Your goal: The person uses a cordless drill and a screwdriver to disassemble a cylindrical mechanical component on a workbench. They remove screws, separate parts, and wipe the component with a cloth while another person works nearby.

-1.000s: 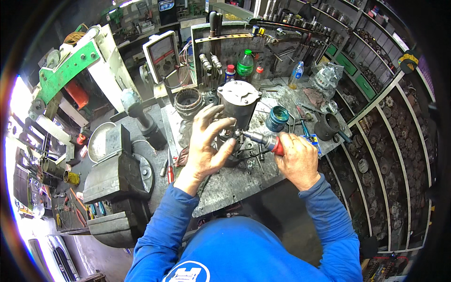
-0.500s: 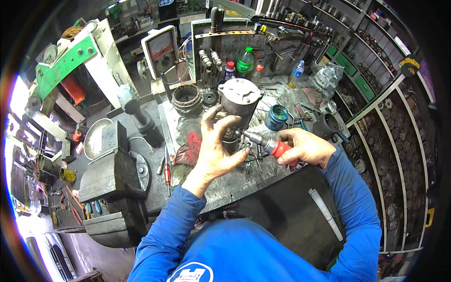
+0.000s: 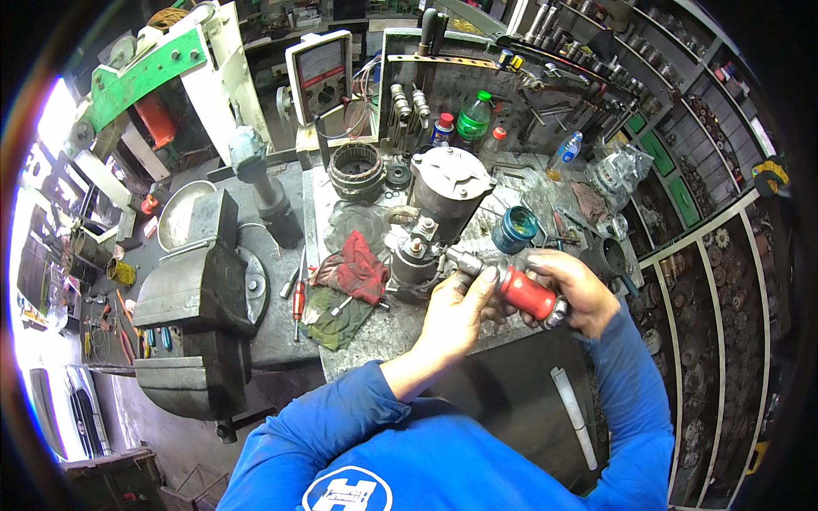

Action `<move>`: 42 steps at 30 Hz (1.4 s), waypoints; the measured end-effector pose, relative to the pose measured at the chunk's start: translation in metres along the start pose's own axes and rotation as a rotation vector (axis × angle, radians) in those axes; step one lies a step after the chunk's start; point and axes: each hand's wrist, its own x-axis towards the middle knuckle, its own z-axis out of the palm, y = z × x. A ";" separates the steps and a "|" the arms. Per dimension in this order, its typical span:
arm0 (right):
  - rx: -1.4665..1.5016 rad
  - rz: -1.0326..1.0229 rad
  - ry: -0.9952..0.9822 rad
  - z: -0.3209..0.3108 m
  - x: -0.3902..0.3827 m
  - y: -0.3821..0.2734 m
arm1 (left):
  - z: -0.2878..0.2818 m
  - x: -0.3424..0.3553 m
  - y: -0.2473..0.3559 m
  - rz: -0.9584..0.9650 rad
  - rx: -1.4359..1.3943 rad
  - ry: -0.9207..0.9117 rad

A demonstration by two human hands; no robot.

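Note:
A red-and-silver cylindrical tool [image 3: 528, 295] is between my hands at the bench's front right. My left hand [image 3: 456, 319] grips its silver front end. My right hand [image 3: 579, 298] wraps round its red rear part, some fingers hidden beneath it. The tool's nose points up-left toward the terminal studs [image 3: 417, 246] on a small metal cylinder, beside a larger motor housing [image 3: 452, 185] with a pale cap. Whether the nose touches them I cannot tell. A red rag [image 3: 354, 271], a green cloth [image 3: 328, 322] and a blue jar [image 3: 515, 229] lie or stand nearby.
A large vise [image 3: 179, 298] and a press tool [image 3: 268, 196] occupy the left. A ring part [image 3: 354, 170], bottles [image 3: 472, 119] and a tool board [image 3: 528, 77] are at the back. Shelves of parts [image 3: 716, 341] line the right. A white tube [image 3: 573, 417] lies low beside my right forearm.
My left hand has moved down and right from beside the cylinder onto the tool. The tool and my right hand have shifted right and down, away from the cylinder's top.

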 end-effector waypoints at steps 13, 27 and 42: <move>-1.634 -0.957 0.893 0.055 -0.007 0.079 | 0.013 -0.009 0.022 0.041 0.180 0.093; -1.669 -0.896 0.841 0.048 -0.004 0.066 | -0.070 0.025 0.100 0.954 1.054 -0.086; -1.479 -0.586 0.525 0.056 -0.008 0.016 | -0.072 0.041 0.083 0.988 0.957 0.008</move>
